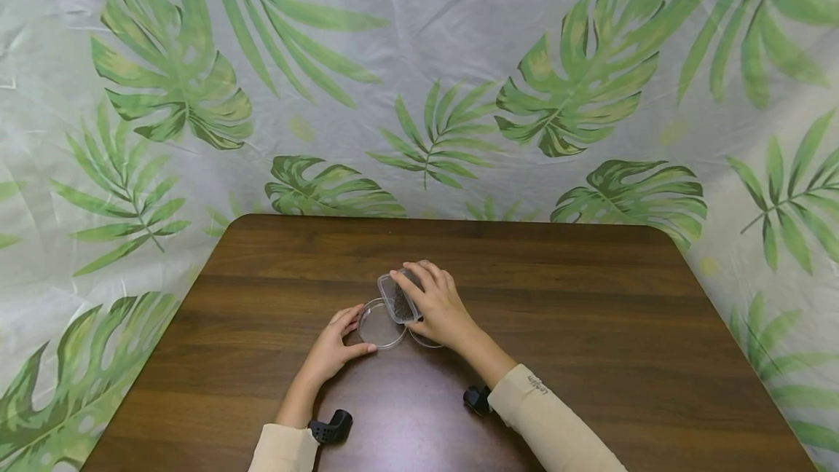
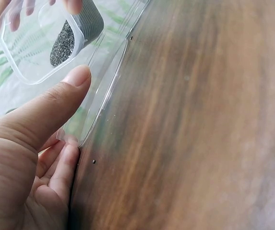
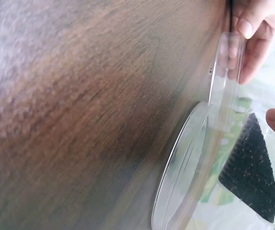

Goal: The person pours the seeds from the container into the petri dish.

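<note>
Where the left sleeve [image 1: 285,449] and right sleeve [image 1: 553,417] enter along the bottom of the head view, a black wrist camera [image 1: 336,426] sits by each cuff. Just beyond, left of centre, the left hand [image 1: 331,348] curls thumb and fingers round the left side of a clear round dish [image 1: 381,328], which rests on the worktop [image 1: 590,326]. Right of centre, the right hand [image 1: 440,304] grasps a clear plastic container [image 1: 396,296], tilted at the dish's upper right; whether it touches the rim I cannot tell. Dark granules [image 3: 250,170] lie slumped inside it. Partly hidden by the right hand, a second dish [image 1: 426,341] sits just beside the first. Dark specks [image 2: 94,162] dot the worktop close by.

Judging by the tilt, tipping out granules is the step in hand, apparently at an early stage: the container is in position and the first dish is held, but a good load lies inside and no heap can be made out in either dish. Most of the transfer therefore seems left to do; stray grains in the dishes would be too small to see.

Past the worktop's far edge, a pale leaf-printed cloth [image 1: 452,6] fills the upper half of the frame.
</note>
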The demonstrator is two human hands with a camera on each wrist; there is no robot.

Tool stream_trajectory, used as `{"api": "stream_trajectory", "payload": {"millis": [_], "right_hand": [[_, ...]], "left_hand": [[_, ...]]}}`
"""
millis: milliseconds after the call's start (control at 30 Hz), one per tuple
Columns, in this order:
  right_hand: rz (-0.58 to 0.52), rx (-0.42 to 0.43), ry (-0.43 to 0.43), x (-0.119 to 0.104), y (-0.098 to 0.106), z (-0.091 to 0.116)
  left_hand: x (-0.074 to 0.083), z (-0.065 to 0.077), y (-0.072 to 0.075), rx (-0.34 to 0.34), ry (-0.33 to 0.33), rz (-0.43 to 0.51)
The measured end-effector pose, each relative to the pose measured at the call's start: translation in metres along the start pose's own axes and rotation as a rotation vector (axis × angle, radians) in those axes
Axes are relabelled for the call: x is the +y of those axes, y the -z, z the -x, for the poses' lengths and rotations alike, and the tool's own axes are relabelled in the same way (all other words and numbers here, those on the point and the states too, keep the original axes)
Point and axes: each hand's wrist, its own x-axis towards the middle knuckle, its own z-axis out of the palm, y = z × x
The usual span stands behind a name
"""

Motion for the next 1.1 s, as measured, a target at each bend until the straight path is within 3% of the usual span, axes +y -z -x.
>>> {"api": "stream_trajectory", "payload": {"millis": [133,433,567,700,867,1000,1100], "right_hand": [[0.008,-0.004,0.004,0.000,-0.001,-0.001],[0.014,-0.017,0.010,-0.001,0.001,0.000],[0.024,-0.027,0.013,-0.001,0.000,0.000],[0.031,-0.035,0.017,-0.001,0.001,0.000],[0.037,-0.042,0.017,-0.001,0.001,0.000],[0.042,-0.044,0.016,-0.001,0.001,0.000],[0.049,-0.048,0.015,-0.001,0.001,0.000]], "left_hand": [[-0.016,-0.002,-0.002,0.006,0.010,-0.019],[-0.017,-0.002,-0.001,0.005,0.005,-0.010],[-0.013,-0.001,-0.002,0.006,0.018,-0.017],[0.004,0.001,0.000,0.004,-0.006,-0.008],[0.022,0.004,0.004,-0.020,0.024,0.014],[0.022,0.004,0.003,-0.024,0.029,0.002],[0.008,0.002,0.000,-0.010,0.027,0.010]]}}
